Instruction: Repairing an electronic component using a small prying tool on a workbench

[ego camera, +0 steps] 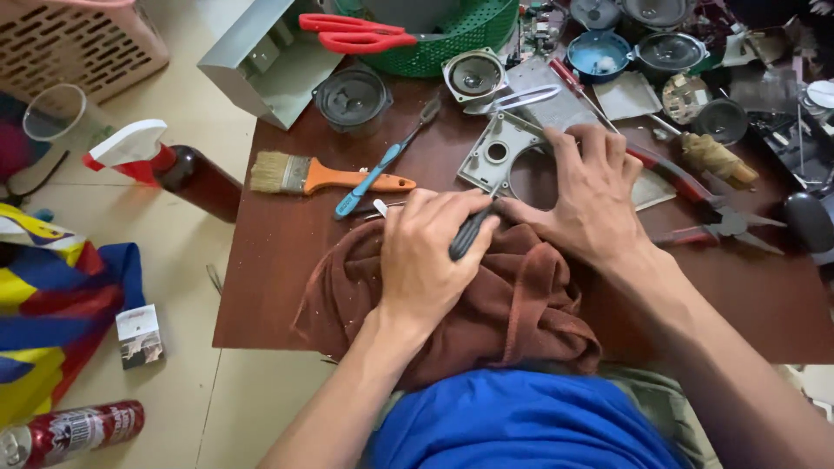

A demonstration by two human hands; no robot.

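My left hand (426, 256) is closed around a dark-handled tool (469, 233), its tip pointing toward a grey plastic frame (497, 152) with a round hole. My right hand (591, 195) lies flat over that frame, fingers spread, pressing it down. Both hands rest above a crumpled brown cloth (512, 304) at the near edge of the brown table (278, 260). What lies beneath my right palm is hidden.
On the table: a paintbrush with orange handle (326, 176), a blue-handled tool (378, 169), loose speakers (352, 97) (474, 75), red pliers (704, 204), red scissors (360, 33) on a green basket (460, 39). A spray bottle (165, 165) and can (69, 432) lie on the floor at left.
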